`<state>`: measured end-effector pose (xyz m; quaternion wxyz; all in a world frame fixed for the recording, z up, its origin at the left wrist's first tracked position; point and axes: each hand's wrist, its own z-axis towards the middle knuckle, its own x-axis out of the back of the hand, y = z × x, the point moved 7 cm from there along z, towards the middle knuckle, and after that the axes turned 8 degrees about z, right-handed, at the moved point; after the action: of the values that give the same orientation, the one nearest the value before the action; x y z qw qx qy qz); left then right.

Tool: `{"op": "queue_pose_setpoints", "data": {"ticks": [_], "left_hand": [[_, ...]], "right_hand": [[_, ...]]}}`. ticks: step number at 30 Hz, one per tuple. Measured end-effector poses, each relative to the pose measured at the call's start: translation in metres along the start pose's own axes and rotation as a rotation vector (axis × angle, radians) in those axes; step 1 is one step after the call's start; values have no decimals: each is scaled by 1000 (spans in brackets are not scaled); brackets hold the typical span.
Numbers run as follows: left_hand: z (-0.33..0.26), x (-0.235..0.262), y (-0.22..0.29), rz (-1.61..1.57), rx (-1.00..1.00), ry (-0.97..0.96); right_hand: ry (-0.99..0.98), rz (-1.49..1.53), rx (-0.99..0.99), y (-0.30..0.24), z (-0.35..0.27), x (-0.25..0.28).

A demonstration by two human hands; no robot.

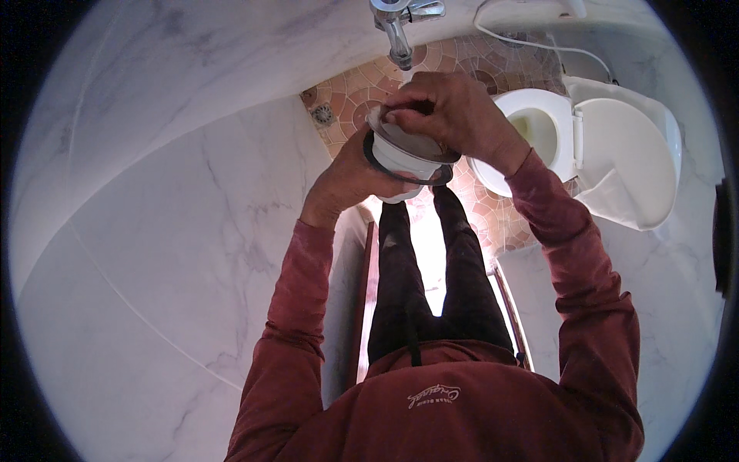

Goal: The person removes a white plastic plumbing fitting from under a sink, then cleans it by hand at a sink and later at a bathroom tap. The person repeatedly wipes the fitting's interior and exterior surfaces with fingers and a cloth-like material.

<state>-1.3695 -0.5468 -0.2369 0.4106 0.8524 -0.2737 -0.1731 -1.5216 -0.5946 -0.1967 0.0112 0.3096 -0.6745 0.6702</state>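
The drain fitting (pixel 404 158) sits between the left hand (pixel 350 177), which is under it on its left, and the right hand (pixel 450 112), which is on top of it. The tap (pixel 396 27) is just beyond the hands. The toilet (pixel 593 146) stands to their right, the floor drain (pixel 323 115) to their left.

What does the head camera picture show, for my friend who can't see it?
Both hands, left hand and right hand, grip a round white plastic drain fitting with a black rubber ring, above a white toilet, a chrome tap and patterned floor tiles.
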Motion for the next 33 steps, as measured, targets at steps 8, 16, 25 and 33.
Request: {"op": "queue_pose_setpoints", "data": {"ticks": [8,16,25,33], "left_hand": [[-6,-8,17,140,-85,110],[-7,-3,14,93,-67,105],[2,1,8,128,-38,80],[-2,-16,26,401,-224,394]], "right_hand": [[-34,-140,-71,10,-13,7],[45,-395,200,-19,-9,2],[23,-90,-19,6,-2,5],[49,-167,-167,12,-19,12]]}}
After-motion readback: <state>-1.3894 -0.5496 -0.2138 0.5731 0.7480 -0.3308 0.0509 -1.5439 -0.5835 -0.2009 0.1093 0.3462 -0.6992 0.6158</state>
